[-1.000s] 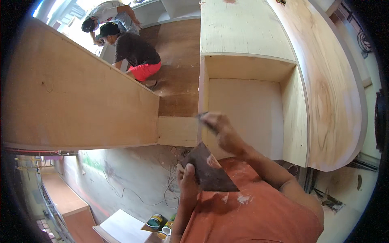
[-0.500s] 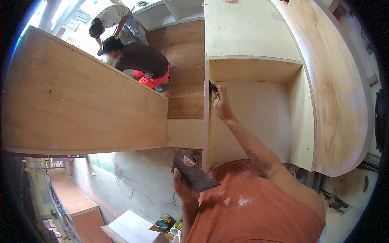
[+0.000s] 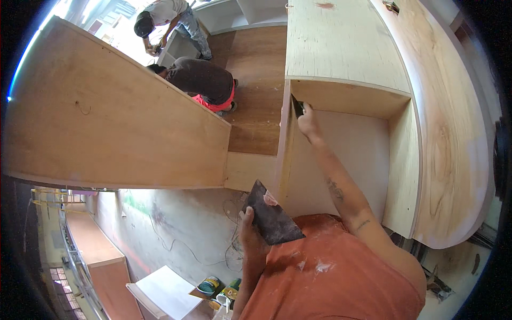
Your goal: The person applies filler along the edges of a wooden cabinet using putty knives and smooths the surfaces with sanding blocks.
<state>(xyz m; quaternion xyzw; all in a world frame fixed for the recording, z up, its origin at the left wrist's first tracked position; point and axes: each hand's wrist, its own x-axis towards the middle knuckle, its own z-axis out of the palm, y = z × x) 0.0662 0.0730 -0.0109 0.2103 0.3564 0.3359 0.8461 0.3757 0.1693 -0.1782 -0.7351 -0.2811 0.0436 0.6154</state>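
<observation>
My left hand grips the edge of a dark, flat rectangular plate, thumb on its face. A small dab of pinkish paste sits near the plate's upper edge. In my right hand, the arm stretched forward, is a putty knife with a dark blade. Its blade is against or very close to the inner left side of an open plywood compartment, near a far corner; exact contact cannot be made out.
A large plywood panel stands at left. Beyond it, one person in a dark shirt bends low and another in a white shirt leans over. Curved pale wood borders the right. Several paint cans stand at lower left by a white board.
The putty knife has moved slightly farther along the compartment's left side, toward the far corner. The plate has tilted and shifted, showing more of its face. Both people beyond have changed posture.
</observation>
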